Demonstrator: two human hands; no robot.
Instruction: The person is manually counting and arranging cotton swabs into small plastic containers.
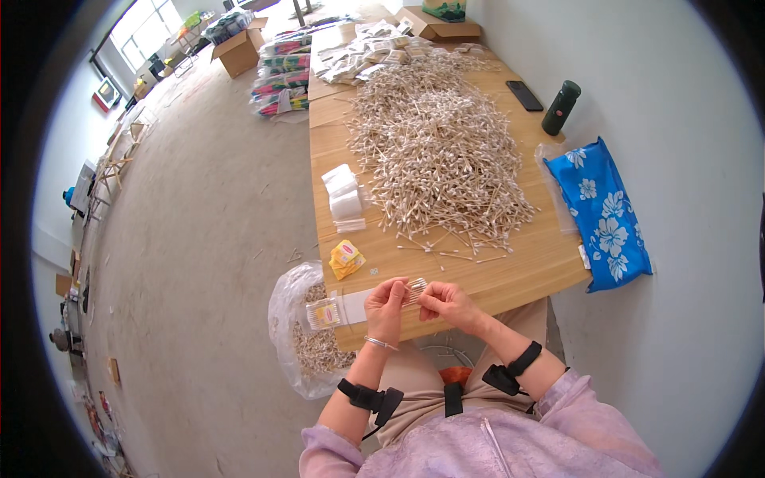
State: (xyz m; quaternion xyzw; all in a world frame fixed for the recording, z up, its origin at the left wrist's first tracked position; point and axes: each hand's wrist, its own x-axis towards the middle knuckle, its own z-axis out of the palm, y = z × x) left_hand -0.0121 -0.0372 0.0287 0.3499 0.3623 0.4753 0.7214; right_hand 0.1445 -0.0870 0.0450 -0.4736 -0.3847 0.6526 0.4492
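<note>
A small bunch of cotton swabs [416, 289] is held above the near edge of the table between my two hands. My left hand [385, 311] pinches it from the left. The closed fingers of my right hand [449, 303] are at its right side. Just left of my left hand lies a white strip [354, 308], with a clear packet of cotton swabs [323, 314] bearing a yellow label at its end. Small yellow cards [347, 259] lie a little farther off, below a stack of clear plastic bags [343, 193]. A large heap of loose cotton swabs [442, 151] covers the table's middle.
Filled packets [374, 52] are piled at the wooden table's [550, 263] far end by an open carton [438, 28]. Along the right are a phone [523, 95], dark bottle [561, 107] and blue flowered pack [602, 215]. A plastic sack of swabs [291, 303] stands at lower left.
</note>
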